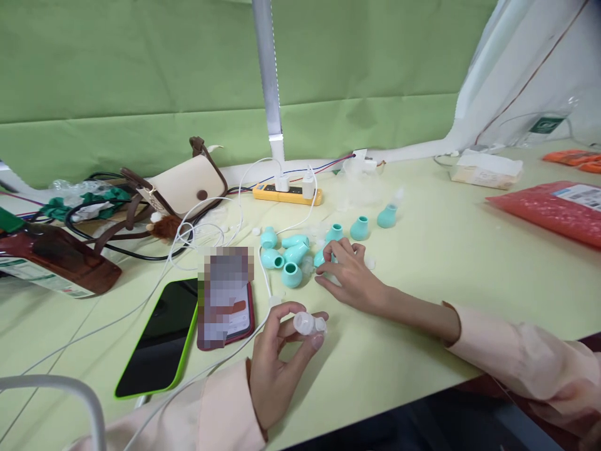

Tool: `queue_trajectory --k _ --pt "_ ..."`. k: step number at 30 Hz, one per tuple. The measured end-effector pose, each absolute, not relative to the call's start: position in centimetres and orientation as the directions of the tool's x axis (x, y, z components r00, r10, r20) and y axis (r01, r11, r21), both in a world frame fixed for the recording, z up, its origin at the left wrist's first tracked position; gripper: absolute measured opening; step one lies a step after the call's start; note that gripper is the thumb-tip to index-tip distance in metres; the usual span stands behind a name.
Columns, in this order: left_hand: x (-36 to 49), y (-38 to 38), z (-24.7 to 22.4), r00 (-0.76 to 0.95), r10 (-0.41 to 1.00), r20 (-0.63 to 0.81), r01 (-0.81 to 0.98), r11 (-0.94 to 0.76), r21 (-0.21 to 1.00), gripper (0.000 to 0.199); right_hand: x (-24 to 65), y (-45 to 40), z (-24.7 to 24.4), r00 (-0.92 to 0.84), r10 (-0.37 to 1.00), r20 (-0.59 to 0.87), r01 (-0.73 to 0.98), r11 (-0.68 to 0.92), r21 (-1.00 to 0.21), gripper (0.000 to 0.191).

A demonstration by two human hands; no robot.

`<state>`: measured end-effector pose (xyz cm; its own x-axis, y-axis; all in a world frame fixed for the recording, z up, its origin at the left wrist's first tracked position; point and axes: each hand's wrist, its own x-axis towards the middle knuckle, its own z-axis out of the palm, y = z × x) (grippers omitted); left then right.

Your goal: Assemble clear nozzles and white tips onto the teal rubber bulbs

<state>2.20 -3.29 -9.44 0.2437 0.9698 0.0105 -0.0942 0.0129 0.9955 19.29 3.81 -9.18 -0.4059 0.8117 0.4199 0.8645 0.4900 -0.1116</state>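
My left hand (284, 357) holds a small clear plastic fitting (310, 324) between thumb and fingers, just above the table's front part. Farther off, my right hand (350, 275) is at the right edge of a cluster of teal rubber bulbs, its thumb and a finger pinched together; what is between them is too small to make out. One teal bulb (319, 258) is partly hidden by its fingers. An open-mouthed teal bulb (292, 275) stands to the left, near small clear pieces (307, 266). Behind the right hand stand more bulbs (360, 228), and one bulb (387, 215) has a clear tip.
Two phones, one green-edged (162, 338) and one red-edged (228, 307), lie left of my left hand. White cables cross the table near them. Farther back are a cream bag (188, 188), a yellow power strip (286, 195), a tissue pack (487, 169) and a red parcel (549, 210). A brown bottle (56, 257) lies at left.
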Motion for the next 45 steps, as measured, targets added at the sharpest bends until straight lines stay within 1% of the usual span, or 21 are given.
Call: queue_trajectory --k 1,3,5,7,9,11,13,15,21,24,26,29,31,32,34,36,38,40,45 --pt "2.2 -3.3 -9.4 0.25 0.968 0.001 -0.098 0.025 0.995 0.024 19.4 3.5 -8.8 -0.396 0.812 0.43 0.846 0.504 -0.174 0.013" --pt "2.2 -3.2 -9.3 0.261 0.965 -0.013 -0.105 0.042 0.994 0.025 19.7 2.9 -7.9 -0.383 0.817 0.432 0.769 0.541 -0.342 0.011" --pt "2.1 -3.1 -9.3 0.267 0.963 -0.023 -0.111 0.055 0.992 0.025 19.9 2.2 -6.9 -0.387 0.832 0.399 0.636 0.553 -0.538 0.008" --pt "2.1 -3.0 -9.3 0.28 0.96 -0.028 -0.124 0.065 0.99 0.025 19.9 1.7 -6.2 -0.403 0.852 0.335 0.483 0.509 -0.712 0.006" --pt "2.1 -3.0 -9.3 0.291 0.956 -0.032 -0.135 0.074 0.988 0.025 19.8 1.3 -5.8 -0.423 0.866 0.266 0.367 0.432 -0.823 0.007" --pt "2.1 -3.0 -9.3 0.289 0.957 -0.04 -0.133 0.081 0.988 0.025 19.6 1.0 -5.8 -0.437 0.872 0.222 0.3 0.374 -0.877 0.007" --pt "2.1 -3.0 -9.4 0.284 0.957 -0.052 -0.124 0.091 0.988 0.026 19.4 0.8 -6.0 -0.438 0.871 0.222 0.261 0.359 -0.896 0.006" --pt "2.1 -3.0 -9.4 0.29 0.955 -0.06 -0.12 0.099 0.988 0.026 19.2 0.6 -6.2 -0.427 0.868 0.252 0.252 0.382 -0.889 0.005" --pt "2.1 -3.0 -9.4 0.268 0.96 -0.074 -0.128 0.112 0.985 0.026 18.9 0.1 -6.4 -0.403 0.816 0.415 0.311 0.549 -0.776 0.003" --pt "2.2 -3.0 -9.3 0.267 0.961 -0.073 -0.137 0.113 0.984 0.026 18.8 0.0 -6.6 -0.386 0.795 0.468 0.322 0.592 -0.739 0.004" --pt "2.2 -2.9 -9.1 0.259 0.963 -0.076 -0.139 0.115 0.984 0.026 18.7 -0.1 -6.8 -0.371 0.79 0.488 0.304 0.599 -0.74 0.004" --pt "2.2 -2.8 -8.9 0.248 0.965 -0.088 -0.139 0.125 0.982 0.024 18.6 -0.2 -7.2 -0.338 0.801 0.494 0.233 0.58 -0.781 0.007" --pt "2.2 -2.8 -8.8 0.25 0.964 -0.091 -0.138 0.129 0.982 0.023 18.4 -0.1 -7.5 -0.312 0.834 0.455 0.152 0.517 -0.842 0.009" --pt "2.2 -2.8 -8.8 0.253 0.963 -0.087 -0.141 0.126 0.982 0.022 18.4 -0.1 -7.6 -0.308 0.857 0.412 0.101 0.46 -0.882 0.01" --pt "2.1 -2.8 -8.9 0.266 0.962 -0.064 -0.148 0.106 0.983 0.022 18.3 0.0 -7.6 -0.334 0.898 0.286 -0.015 0.298 -0.954 0.016" --pt "2.1 -2.9 -9.1 0.276 0.961 -0.017 -0.154 0.062 0.986 0.023 18.3 0.1 -7.6 -0.398 0.906 0.147 -0.102 0.115 -0.988 0.023" --pt "2.1 -3.0 -9.2 0.28 0.96 0.027 -0.155 0.018 0.988 0.026 18.3 0.2 -7.6 -0.453 0.89 0.058 -0.113 0.008 -0.994 0.026" --pt "2.1 -3.1 -9.2 0.289 0.956 0.046 -0.159 0.001 0.987 0.028 18.4 0.1 -7.6 -0.479 0.877 0.036 -0.069 0.003 -0.998 0.024" --pt "2.1 -3.1 -9.0 0.317 0.948 0.022 -0.177 0.036 0.984 0.027 18.3 -0.3 -7.5 -0.498 0.858 0.123 0.0 0.142 -0.99 0.019"
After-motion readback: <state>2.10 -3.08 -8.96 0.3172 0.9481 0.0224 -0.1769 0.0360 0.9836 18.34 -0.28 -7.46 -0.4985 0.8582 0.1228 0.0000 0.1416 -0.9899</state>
